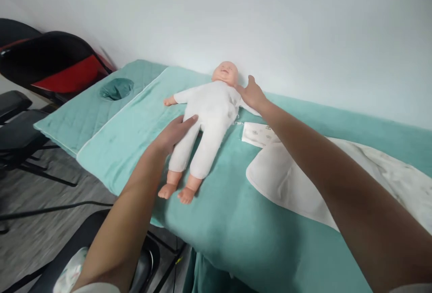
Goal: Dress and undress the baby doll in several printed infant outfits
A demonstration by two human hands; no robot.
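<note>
A baby doll (211, 104) with a bare head and a white cloth body lies on its back on the green padded bed (216, 225). Its feet point toward me. My left hand (177, 133) cups the doll's hip on the left side, thumb over the top of the thigh and the other fingers mostly hidden. At the doll's shoulder on the right is my right hand (252, 96), thumb raised and apart, fingertips touching or just beside the shoulder. Under my right forearm lie a white cloth (280, 171) with a rounded end and a small printed fabric strip (254, 134).
A white wall (270, 23) runs behind the bed. The bed's left end has a face hole (116, 89). Black folding chairs (50, 54) with red parts stand at far left. Another black chair (97, 225), bearing a patterned cloth (71, 269), is below my left forearm.
</note>
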